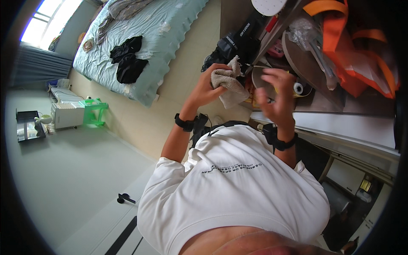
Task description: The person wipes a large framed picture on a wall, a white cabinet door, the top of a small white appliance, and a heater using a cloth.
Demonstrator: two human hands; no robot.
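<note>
My left hand [207, 84] grips a greyish-brown cloth [228, 83], bunched at the top, with a flap hanging below the fingers. To its right, my right hand [277, 95] is raised before the open shelving, blurred, its fingers apart and nothing seen in them. A thin pointed item [255, 66] shows close to the right fingertips; whether they touch it I cannot tell. Behind the cloth hangs a black bag [234, 43] with white lettering. A white roll [298, 88], perhaps of tape, sits on the shelf beside my right hand.
An orange bag [334, 32] and clear plastic wrapping [302, 33] fill the upper right shelf [363, 106]. A red-handled tool [272, 24] stands near the divider. At left is a bed [153, 70] with black clothing [130, 60]; a green plastic stool [95, 108] stands by the wall.
</note>
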